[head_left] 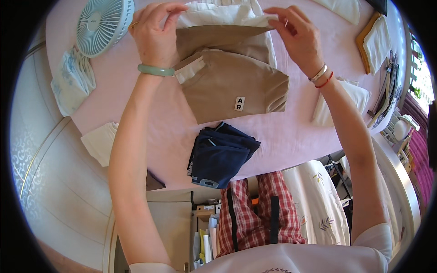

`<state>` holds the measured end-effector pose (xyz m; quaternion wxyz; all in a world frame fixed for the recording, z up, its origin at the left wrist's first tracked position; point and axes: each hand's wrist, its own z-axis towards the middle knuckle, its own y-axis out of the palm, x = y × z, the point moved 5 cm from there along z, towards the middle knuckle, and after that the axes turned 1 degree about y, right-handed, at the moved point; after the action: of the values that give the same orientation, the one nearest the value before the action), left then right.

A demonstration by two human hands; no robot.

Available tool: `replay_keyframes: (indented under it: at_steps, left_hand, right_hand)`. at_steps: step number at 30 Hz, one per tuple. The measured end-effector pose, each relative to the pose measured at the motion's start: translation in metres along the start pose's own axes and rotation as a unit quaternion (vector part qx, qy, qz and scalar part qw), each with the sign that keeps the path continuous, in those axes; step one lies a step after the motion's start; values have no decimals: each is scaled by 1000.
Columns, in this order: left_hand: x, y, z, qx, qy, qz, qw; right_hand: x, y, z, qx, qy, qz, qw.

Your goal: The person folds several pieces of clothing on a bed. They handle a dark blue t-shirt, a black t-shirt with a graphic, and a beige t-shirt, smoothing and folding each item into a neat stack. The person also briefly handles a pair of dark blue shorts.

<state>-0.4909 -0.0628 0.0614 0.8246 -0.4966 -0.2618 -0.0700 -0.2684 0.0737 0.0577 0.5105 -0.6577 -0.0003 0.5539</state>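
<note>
A brown shirt (pixel 227 86) with a small pale patch lies partly folded on the pink bed cover. White cloth (pixel 218 16) shows along its far edge; whether it is a layer of the shirt or a separate piece, I cannot tell. My left hand (pixel 157 34) pinches the far left corner of the shirt between thumb and fingers. At the far right corner, my right hand (pixel 298 38) pinches the same raised edge. The cloth is stretched between both hands. Nearer to me lies a folded navy garment (pixel 223 152), apart from the shirt.
A pale blue fan (pixel 101 22) stands at the far left, beside crumpled white-and-blue cloth (pixel 73 82). Folded white cloths lie left (pixel 101 142) and right (pixel 343 102). Hangers (pixel 387 91) lie at the right edge. A red checked bag (pixel 259 214) sits below the bed's near edge.
</note>
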Motion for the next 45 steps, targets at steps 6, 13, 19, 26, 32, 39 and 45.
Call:
replay_keyframes:
  at_steps: [6,13,19,26,32,39,45]
  left_hand:
    - [-2,4,-11,42,-66,-18,997]
    - [21,27,-2,-147,-81,-63,984]
    - [25,45,8,-239,-42,-40,969]
    - [30,64,18,-311,-143,-345,874]
    - [39,61,32,-520,-208,-336,757]
    - [10,52,25,-359,-338,-345,799]
    - [28,47,16,-75,-98,-283,951]
  right_hand:
    - [18,12,18,-50,117,65,990]
    - [-30,21,0,-131,-59,71,987]
    - [-60,11,-31,-178,-214,-55,959]
    - [-68,8,-34,-225,-307,-72,922]
    - [-66,4,-23,-178,-265,-76,945]
    - [-10,-4,-3,2,28,25,999]
    - [10,2,5,62,71,-78,992]
